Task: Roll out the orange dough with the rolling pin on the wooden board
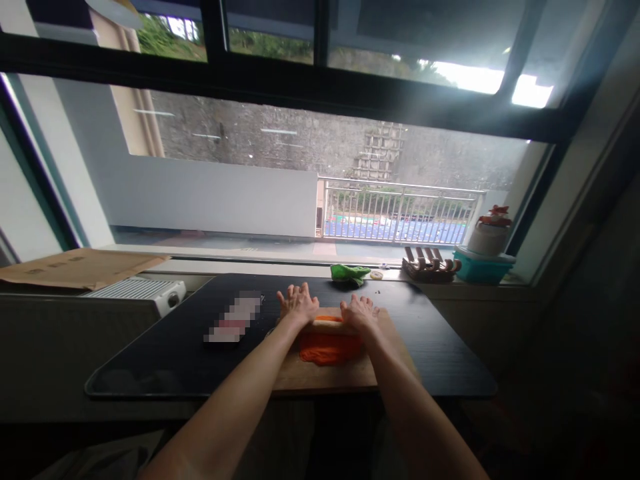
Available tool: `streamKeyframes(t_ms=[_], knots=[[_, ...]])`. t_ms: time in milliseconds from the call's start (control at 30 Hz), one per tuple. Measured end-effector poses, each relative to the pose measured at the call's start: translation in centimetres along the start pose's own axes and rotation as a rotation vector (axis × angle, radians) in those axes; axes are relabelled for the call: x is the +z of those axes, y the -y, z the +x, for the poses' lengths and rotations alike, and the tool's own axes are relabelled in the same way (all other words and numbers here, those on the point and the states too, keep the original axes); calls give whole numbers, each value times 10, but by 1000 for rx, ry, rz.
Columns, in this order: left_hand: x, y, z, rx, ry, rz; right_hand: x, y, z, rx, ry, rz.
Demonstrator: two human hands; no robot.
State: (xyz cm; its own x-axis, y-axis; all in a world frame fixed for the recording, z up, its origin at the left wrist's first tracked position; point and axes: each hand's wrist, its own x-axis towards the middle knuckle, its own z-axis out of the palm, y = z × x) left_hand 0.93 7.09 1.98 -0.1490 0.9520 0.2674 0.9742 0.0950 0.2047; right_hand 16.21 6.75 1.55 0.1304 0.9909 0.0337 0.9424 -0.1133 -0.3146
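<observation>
A pale wooden rolling pin (327, 327) lies crosswise over a flattened orange sheet (330, 349), which looks like dough or clay. The sheet has an uneven edge and rests on a wooden board (320, 381). My left hand (299, 305) presses on the pin's left end with its fingers spread forward. On the right end rests my right hand (361, 312), its fingers also stretched out. Both palms cover the ends of the pin. More of the orange shows just beyond the pin.
The board sits on a dark table (165, 360). A blurred-out flat object (234, 320) lies left of it. At the back are a green cloth-like bundle (349, 273), a brown rack (431, 264) and a teal box (483, 265). A radiator (145, 292) stands at the left.
</observation>
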Motion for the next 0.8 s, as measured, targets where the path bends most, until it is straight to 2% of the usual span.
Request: streamKeyframes(t_ms=[200, 400, 533, 800], knots=[[-11, 8, -31, -9, 127, 18, 0, -1, -45, -44, -103, -2], [-19, 12, -52, 10, 124, 26, 0, -4, -75, -117, -219, -16], [-15, 10, -43, 0, 84, 24, 0, -2, -63, -120, -254, -13], [-8, 0, 0, 13, -37, 14, -5, 7, -6, -150, -301, -13]])
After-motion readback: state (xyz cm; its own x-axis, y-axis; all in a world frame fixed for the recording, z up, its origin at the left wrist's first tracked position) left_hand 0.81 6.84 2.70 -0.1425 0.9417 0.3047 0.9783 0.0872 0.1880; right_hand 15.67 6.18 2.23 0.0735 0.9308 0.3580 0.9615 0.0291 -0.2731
